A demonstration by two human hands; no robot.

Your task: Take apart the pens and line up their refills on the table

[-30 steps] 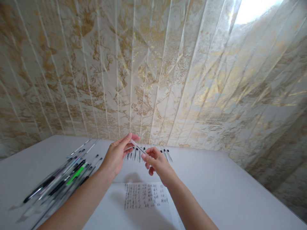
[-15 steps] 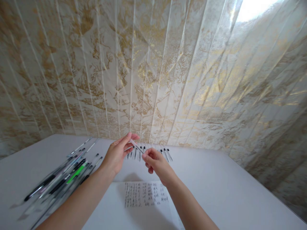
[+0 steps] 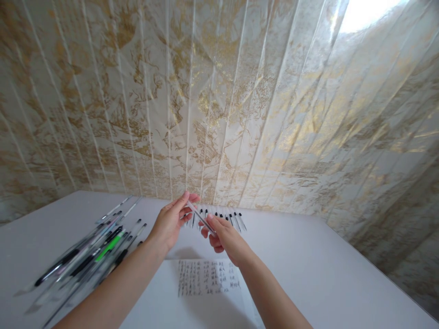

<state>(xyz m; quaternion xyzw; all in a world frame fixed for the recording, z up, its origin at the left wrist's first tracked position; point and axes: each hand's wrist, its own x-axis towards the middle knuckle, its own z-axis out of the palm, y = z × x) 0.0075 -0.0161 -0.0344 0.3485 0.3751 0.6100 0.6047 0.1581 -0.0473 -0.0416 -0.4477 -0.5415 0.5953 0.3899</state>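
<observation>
A slim clear pen with a dark core slants between my two hands above the table. Its upper end is pinched by the thumb and fingers of my left hand. Lower down, the fingers of my right hand are closed around its other end. Behind the hands, a row of clear pens with black caps lies side by side, partly hidden by the fingers. Below the hands is a white sheet of paper covered in handwriting, with a shadow across it.
A loose pile of pens, black, clear and one bright green, lies on the left of the white table. A curtain with gold patterns hangs at the table's back edge.
My right hand has shifted slightly right and down along the pen, and more of the pen shows between the hands. The left hand has barely moved.
</observation>
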